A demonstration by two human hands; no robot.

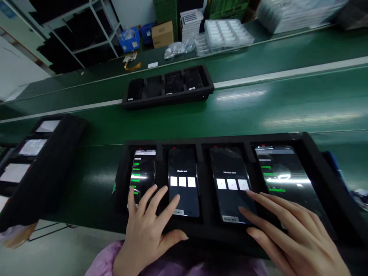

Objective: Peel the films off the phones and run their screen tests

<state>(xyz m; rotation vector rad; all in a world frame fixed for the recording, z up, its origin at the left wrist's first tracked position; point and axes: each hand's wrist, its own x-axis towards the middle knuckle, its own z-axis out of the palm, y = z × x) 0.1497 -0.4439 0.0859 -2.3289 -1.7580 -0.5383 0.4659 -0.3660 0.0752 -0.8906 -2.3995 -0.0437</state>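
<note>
A black foam tray [205,184] in front of me holds several smartphones in separate slots. The leftmost phone [142,165] and the rightmost phone [284,172] show lists with green text. Both the second phone [184,199] and the third phone [230,203] read "Vibrator test" above three white squares. My left hand [152,226] is spread over the two left phones, fingers apart and holding nothing. Over the third and rightmost phones lies my right hand [293,226], fingers stretched out, one fingertip at the third phone's right white square. Whether either hand touches glass, I cannot tell.
Farther back on the green bench [244,111] stands another black tray [166,97] with dark phones. At left is a black tray [60,153] with pale-covered items. Clear plastic trays [227,32], a cardboard box [162,34] and blue bins [129,40] line the back.
</note>
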